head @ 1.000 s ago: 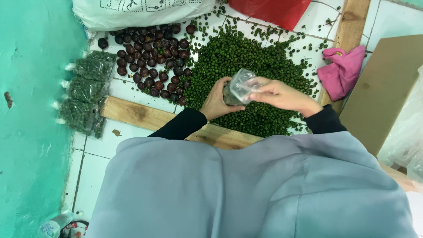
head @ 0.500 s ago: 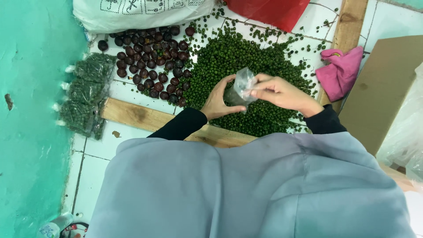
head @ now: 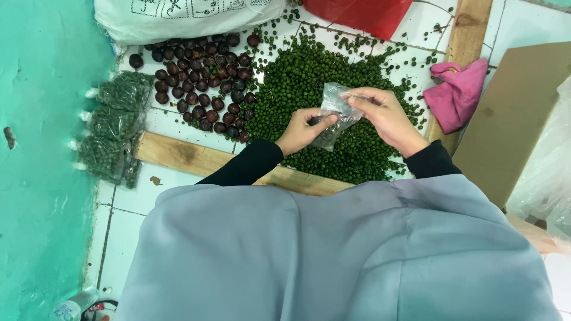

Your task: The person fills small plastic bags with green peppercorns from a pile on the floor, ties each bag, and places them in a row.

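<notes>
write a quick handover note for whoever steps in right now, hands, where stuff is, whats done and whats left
Left hand: fingers pinch the lower edge of a small clear plastic bag.
Right hand: fingers grip the top of the same bag, held above the pile of small green berries on the white tiled floor.
Nearby: dark round fruits left of the green pile; filled small bags stacked at far left; pink cloth at right.
Done: several bags already filled and set aside.
Left: a large green pile remains loose; how full the bag in hand is cannot be told.
</notes>
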